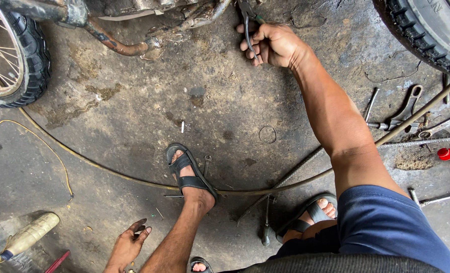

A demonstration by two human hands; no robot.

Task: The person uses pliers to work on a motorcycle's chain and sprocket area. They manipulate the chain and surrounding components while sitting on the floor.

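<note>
My right hand (274,44) reaches forward and grips a pair of pliers (247,23), whose jaws point up toward the underside of a motorcycle (134,12) at the top edge. The pliers' tips run out of frame. My left hand (127,246) hangs low beside my left leg, fingers spread, holding nothing. My feet in black sandals (190,174) rest on the stained concrete floor.
A spoked motorcycle wheel (12,55) stands at the upper left and another tyre (427,30) at the upper right. A long hose (134,177) curves across the floor. Wrenches and rods (407,114) lie at right, a screwdriver (266,220) near my feet, a dirty bottle (28,235) at lower left.
</note>
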